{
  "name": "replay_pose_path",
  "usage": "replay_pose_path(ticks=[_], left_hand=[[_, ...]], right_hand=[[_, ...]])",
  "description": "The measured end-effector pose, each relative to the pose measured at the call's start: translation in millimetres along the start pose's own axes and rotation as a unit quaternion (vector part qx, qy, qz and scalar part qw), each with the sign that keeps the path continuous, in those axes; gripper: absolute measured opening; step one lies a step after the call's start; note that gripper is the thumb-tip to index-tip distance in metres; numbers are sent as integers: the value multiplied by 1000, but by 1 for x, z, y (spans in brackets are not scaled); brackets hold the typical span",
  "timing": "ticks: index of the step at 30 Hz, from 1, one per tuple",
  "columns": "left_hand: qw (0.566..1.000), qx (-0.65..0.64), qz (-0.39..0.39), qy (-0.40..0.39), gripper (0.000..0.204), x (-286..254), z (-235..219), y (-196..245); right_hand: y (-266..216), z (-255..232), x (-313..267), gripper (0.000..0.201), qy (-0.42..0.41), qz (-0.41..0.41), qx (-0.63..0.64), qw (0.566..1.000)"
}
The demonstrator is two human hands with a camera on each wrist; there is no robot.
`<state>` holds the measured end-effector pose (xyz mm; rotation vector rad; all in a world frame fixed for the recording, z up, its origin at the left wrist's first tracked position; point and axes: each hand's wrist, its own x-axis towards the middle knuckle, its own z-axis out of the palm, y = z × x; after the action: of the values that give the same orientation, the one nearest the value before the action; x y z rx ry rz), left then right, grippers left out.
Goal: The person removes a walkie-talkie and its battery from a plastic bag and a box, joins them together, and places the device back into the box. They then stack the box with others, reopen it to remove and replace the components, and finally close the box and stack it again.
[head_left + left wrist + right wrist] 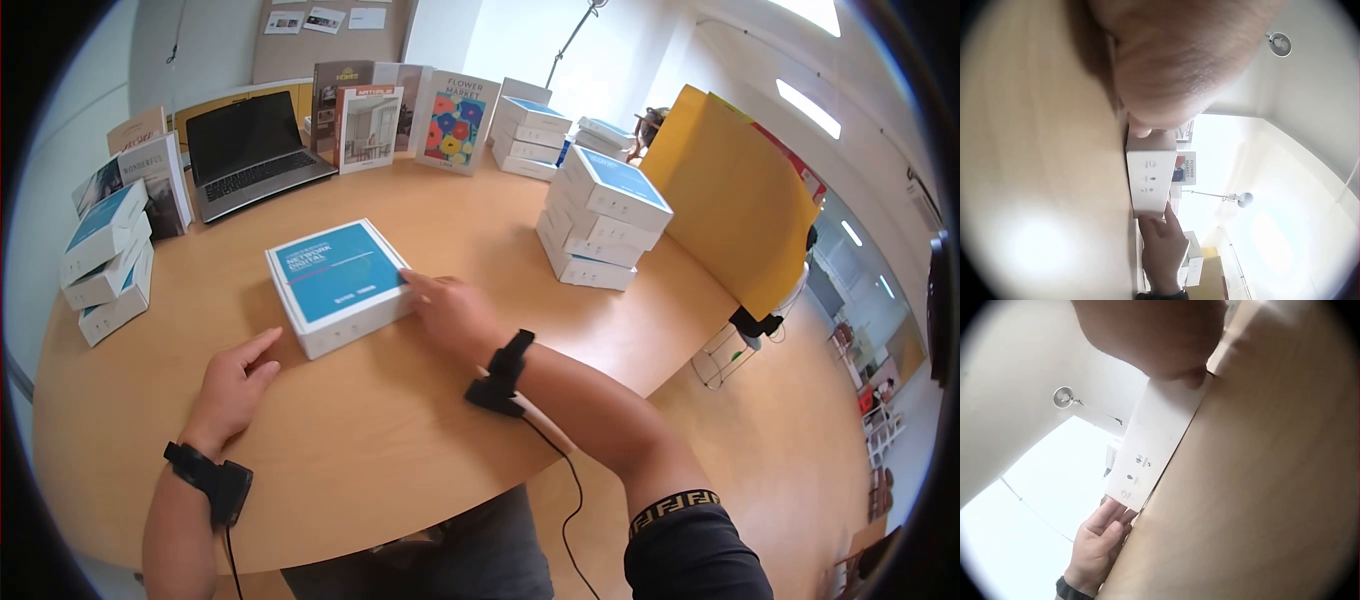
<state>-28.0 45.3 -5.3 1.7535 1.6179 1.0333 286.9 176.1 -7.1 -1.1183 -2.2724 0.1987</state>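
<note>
A white box with a blue top label [345, 265] lies flat on the wooden table in front of me. My right hand [458, 315] touches its right side, with fingertips at the upper edge; the left wrist view shows that hand [1165, 250] against the box's end [1150, 181]. On the other side is my left hand [232, 385], fingers extended toward the box's near left corner. From the right wrist, the left hand's fingers [1105, 515] appear right at the end of the box [1154, 434]. Most of the right hand's fingers are hidden in the head view.
Similar boxes are stacked at the left [110, 265] and right [600, 225], with another stack [530, 135] farther back. An open laptop [255, 150] and upright books [455, 120] stand along the back. A yellow panel [735, 190] borders the table's right side. Cables trail from both wrist cameras.
</note>
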Motion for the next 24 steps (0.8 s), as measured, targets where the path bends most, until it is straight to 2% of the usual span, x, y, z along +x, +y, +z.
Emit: replay_pose_path(ticks=[2, 4, 8, 10, 11, 13, 14, 16, 17, 18, 20, 22, 24], left_hand=[[1000, -8, 22, 14, 45, -2, 0, -2], [1000, -7, 7, 3, 44, -3, -1, -1], [999, 6, 48, 12, 42, -3, -2, -5], [999, 10, -2, -35, 45, -5, -3, 6], [999, 10, -4, -34, 45, -7, -1, 8], [996, -33, 2, -82, 49, -8, 3, 11], [996, -32, 3, -83, 49, -7, 6, 10], [985, 49, 117, -121, 53, -7, 10, 7], [984, 51, 117, -121, 53, -8, 11, 10], [984, 53, 111, -130, 54, -10, 11, 14], [983, 55, 104, -139, 55, -10, 11, 10], [987, 2, 100, -129, 56, -6, 11, 0], [986, 4, 105, -132, 56, -7, 10, 0]], right_hand=[[17, -14, -8, 46, -11, -6, -20, 1000], [28, -33, -18, 46, 13, -96, -65, 993], [21, -60, -27, 51, -54, -67, -79, 993], [16, -58, -26, 52, -23, 61, -28, 997], [18, -52, -22, 52, -24, 59, -27, 998], [20, -36, -7, 63, -29, 180, 23, 983], [17, -31, -2, 63, -27, 181, 23, 983], [0, -24, 9, 73, -92, 262, 89, 957], [-3, -15, 8, 72, -53, 260, 94, 959], [-11, -16, 9, 72, -54, 261, 94, 959], [-30, -21, 9, 72, -106, 254, 130, 953], [-34, -17, 8, 67, -91, 264, 158, 947], [-40, -18, 6, 63, -79, 274, 186, 940]])
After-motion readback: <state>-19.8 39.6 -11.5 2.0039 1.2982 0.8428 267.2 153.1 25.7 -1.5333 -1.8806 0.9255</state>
